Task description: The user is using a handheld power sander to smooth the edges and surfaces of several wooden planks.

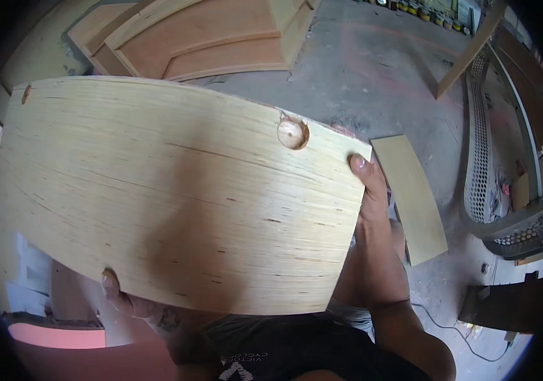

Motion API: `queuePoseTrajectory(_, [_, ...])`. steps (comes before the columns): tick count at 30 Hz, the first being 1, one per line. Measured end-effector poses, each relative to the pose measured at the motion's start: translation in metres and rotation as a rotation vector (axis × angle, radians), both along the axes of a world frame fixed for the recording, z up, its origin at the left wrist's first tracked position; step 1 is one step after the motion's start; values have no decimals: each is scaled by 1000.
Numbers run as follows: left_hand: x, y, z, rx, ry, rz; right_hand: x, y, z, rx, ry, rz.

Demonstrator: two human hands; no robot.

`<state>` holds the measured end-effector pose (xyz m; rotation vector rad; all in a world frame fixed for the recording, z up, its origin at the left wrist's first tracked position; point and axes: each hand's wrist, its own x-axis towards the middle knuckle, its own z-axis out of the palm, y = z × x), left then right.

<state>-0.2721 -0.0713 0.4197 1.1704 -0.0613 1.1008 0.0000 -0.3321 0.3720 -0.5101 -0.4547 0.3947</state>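
A large pale wooden panel (176,190) spans most of the view, held up in front of me. Near its far edge on the right is a round drilled recess (293,133), and a smaller recess (26,94) sits at the far left corner. My right hand (370,181) grips the panel's right edge, thumb on the face. At the near edge on the left, my left hand (119,297) grips it too, with its thumb over the edge. The other fingers of both hands are mostly hidden behind the panel. A shadow falls across its middle.
Another plywood board (414,197) lies on the floor at my right. Framed wooden panels (214,41) rest beyond my panel. A perforated metal frame (479,146) stands at the right, near a cable (455,330). Several small containers (423,11) line the far wall. A pink surface (62,338) is at lower left.
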Motion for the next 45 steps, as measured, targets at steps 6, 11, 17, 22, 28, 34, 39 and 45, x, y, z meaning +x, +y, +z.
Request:
queuePoseTrajectory(6, [10, -14, 21, 29, 94, 146, -1, 11, -1, -14, 256, 136])
queuePoseTrajectory(11, [-2, -19, 12, 45, 121, 254, 1, 11, -2, -50, 372, 165])
queuePoseTrajectory(17, [6, -38, 24, 93, 142, 403, 7, 15, -13, -44, 397, 176])
queuePoseTrajectory(22, [22, -55, 31, 137, 142, 508, 5, 13, -13, -80, 398, 174])
queuePoseTrajectory(28, [41, -81, 43, 182, 137, 629, 4, 11, -9, -41, 409, 194])
queuePoseTrajectory(34, [58, -100, 51, 225, 127, 745, -4, 8, 1, -45, 433, 170])
queuePoseTrajectory(39, [70, -111, 61, 262, 120, 846, -3, 7, 1, -33, 419, 186])
queuePoseTrajectory(45, [20, -41, 78, -50, 113, 50, 6, 8, -12, 121, 327, 166])
